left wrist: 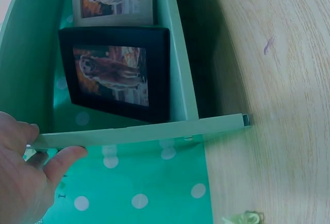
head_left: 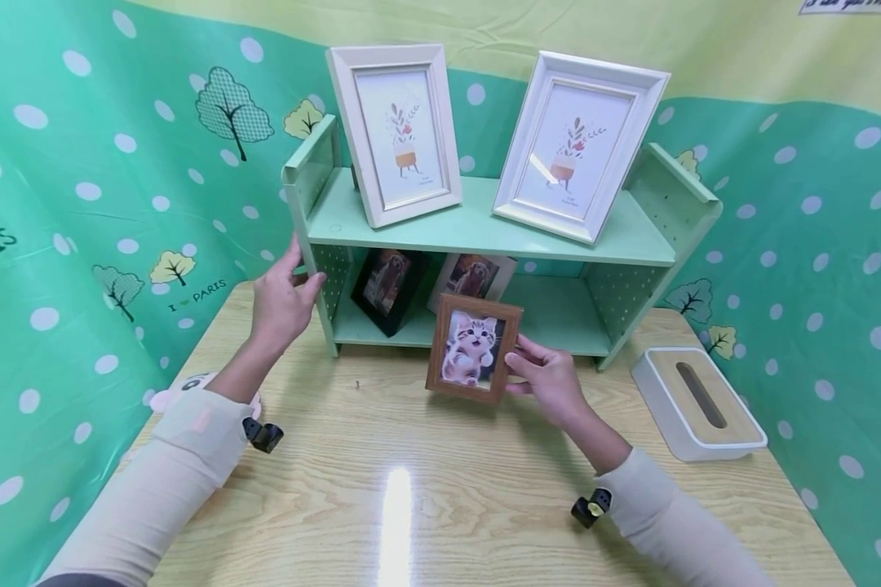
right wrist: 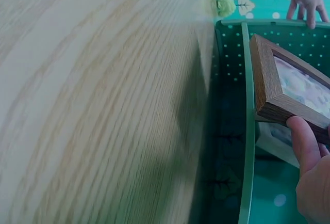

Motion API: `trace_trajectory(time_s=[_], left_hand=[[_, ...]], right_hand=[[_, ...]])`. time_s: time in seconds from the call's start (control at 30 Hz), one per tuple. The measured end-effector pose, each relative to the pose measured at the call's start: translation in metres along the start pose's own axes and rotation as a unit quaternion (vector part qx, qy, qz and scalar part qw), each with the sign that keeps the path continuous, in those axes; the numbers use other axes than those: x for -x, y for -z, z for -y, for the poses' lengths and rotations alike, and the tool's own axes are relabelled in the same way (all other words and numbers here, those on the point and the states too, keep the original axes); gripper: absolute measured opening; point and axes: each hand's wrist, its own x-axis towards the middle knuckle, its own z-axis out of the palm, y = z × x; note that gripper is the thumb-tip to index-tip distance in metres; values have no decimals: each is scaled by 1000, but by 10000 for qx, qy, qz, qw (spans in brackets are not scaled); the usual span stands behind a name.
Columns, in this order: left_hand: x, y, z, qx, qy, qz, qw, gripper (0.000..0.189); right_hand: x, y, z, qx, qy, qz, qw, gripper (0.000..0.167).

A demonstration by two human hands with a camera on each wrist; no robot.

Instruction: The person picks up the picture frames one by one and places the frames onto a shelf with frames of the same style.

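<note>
My right hand [head_left: 551, 381] holds a brown wooden picture frame [head_left: 436, 350] with a kitten picture by its right side, thumb on the front. The frame is upright, slightly tilted, in front of the lower shelf's edge. My left hand [head_left: 282, 302] grips the left side panel of a green two-tier shelf [head_left: 558, 314]; in the left wrist view, the panel's edge lies between thumb [left wrist: 64, 162] and fingers. Inside the lower tier lean a black frame [left wrist: 113, 108] and a pale frame [left wrist: 147, 15], both with dog pictures. The kitten frame partly hides the pale one in the head view.
Two white frames, one at left [head_left: 363, 139] and one at right [head_left: 517, 155], stand on the upper tier. A white tissue box with a wooden lid [head_left: 679, 383] sits right of the shelf. A pink object [head_left: 165, 399] is partly behind the left forearm on the wooden table [head_left: 338, 489].
</note>
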Motion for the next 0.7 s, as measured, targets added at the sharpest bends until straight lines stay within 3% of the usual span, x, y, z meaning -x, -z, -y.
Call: trace_trajectory(time_s=[0.7], left_hand=[[1,0,-1,69,63,46,9999,79]], right_hand=[[7,42,9,-76,234,-365,9990,59]])
